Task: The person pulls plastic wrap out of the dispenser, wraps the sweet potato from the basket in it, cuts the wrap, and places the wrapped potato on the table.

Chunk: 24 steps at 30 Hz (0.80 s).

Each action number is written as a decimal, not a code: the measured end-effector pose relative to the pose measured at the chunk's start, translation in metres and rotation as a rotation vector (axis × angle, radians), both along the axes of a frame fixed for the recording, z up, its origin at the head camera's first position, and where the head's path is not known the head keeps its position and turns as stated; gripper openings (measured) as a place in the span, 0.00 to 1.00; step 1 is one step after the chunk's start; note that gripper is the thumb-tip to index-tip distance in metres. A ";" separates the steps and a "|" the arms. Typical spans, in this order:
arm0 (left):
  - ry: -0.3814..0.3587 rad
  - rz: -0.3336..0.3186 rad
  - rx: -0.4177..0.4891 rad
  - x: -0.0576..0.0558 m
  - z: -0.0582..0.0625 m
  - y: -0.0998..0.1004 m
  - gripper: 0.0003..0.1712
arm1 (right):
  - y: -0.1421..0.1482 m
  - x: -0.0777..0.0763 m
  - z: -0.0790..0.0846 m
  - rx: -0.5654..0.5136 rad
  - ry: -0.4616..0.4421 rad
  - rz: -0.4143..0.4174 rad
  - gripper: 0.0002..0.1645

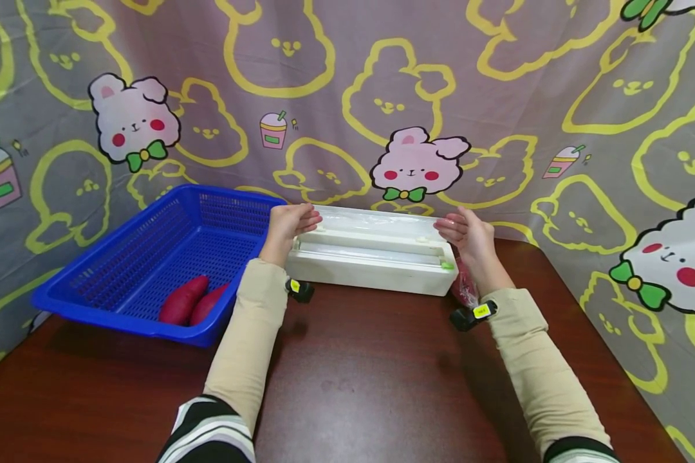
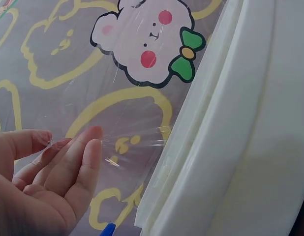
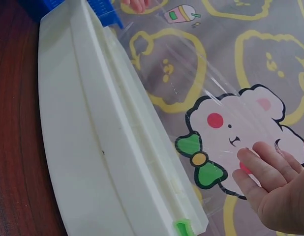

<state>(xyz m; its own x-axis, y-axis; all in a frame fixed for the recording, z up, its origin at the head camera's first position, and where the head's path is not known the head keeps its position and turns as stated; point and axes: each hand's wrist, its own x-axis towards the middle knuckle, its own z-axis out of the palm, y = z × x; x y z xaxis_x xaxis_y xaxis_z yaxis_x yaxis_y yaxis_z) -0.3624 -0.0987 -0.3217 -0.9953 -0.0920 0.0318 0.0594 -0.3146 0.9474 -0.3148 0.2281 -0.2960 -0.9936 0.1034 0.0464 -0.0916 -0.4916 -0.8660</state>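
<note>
A sheet of clear cling film (image 1: 376,222) stretches between my two hands, above and behind a long white cling film dispenser (image 1: 370,276). At its left end, my left hand (image 1: 289,226) pinches the film's edge between thumb and fingers; creases (image 2: 142,142) run from the fingertips towards the dispenser. My right hand (image 1: 473,241) holds the film's other end, its thumb mostly cut off in the right wrist view. A film roll (image 1: 370,253) lies inside the dispenser's open top, with a green slider (image 1: 447,265) at the right end.
Left of the dispenser, a blue plastic basket (image 1: 121,329) contains two red sweet potatoes (image 1: 184,301). A red thing in clear film (image 1: 466,283) lies right of the dispenser, partly hidden by my right wrist. Behind the brown table (image 1: 347,386) hangs a patterned curtain (image 1: 324,77).
</note>
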 end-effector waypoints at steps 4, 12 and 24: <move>0.011 -0.010 -0.003 0.004 0.002 -0.001 0.16 | 0.000 0.001 0.002 0.006 0.023 0.007 0.16; 0.033 -0.054 0.017 -0.028 -0.017 -0.009 0.15 | 0.001 0.003 0.010 0.039 0.012 -0.008 0.15; 0.065 -0.030 0.044 -0.062 -0.037 -0.013 0.19 | 0.000 0.006 0.017 0.122 0.030 -0.014 0.09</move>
